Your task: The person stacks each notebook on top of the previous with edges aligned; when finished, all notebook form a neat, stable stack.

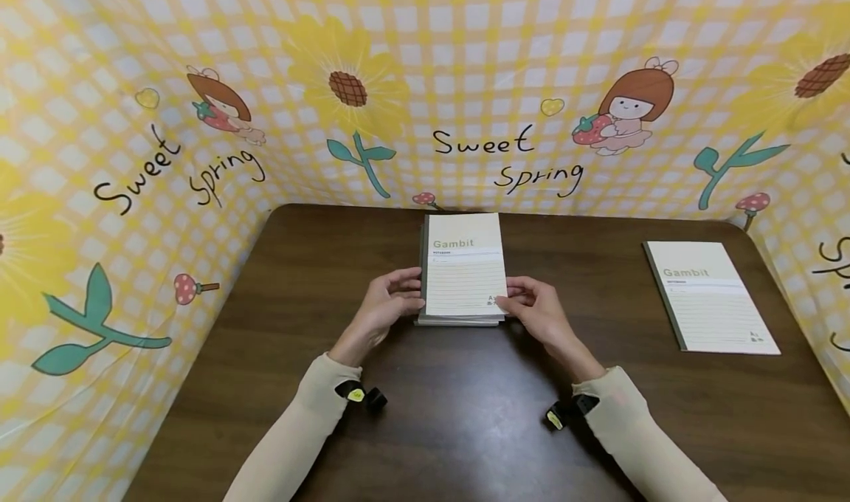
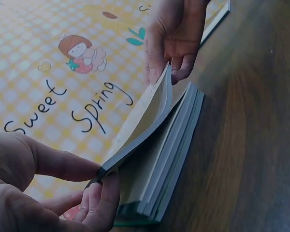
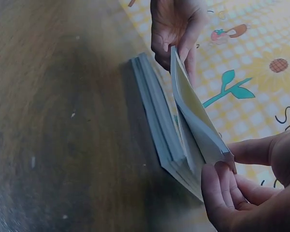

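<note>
My left hand (image 1: 387,301) pinches the dark-spined left edge of a white Gambit notebook (image 1: 463,269) between thumb and fingers. At the opposite edge, my right hand (image 1: 539,311) grips the same notebook, thumb on its cover. Below it lies a stack of notebooks (image 2: 176,154), whose edges show in both wrist views. The held notebook (image 3: 195,116) is raised off the stack at its near side and its pages bow slightly. In the wrist views a gap parts it from the stack; whether its far edge touches is hidden.
Another Gambit notebook (image 1: 713,295) lies alone on the right of the brown wooden table (image 1: 451,428). A yellow checked cloth (image 1: 425,66) with flowers and lettering hangs along the back and sides. Dark straps with small devices (image 1: 358,395) sit on both wrists.
</note>
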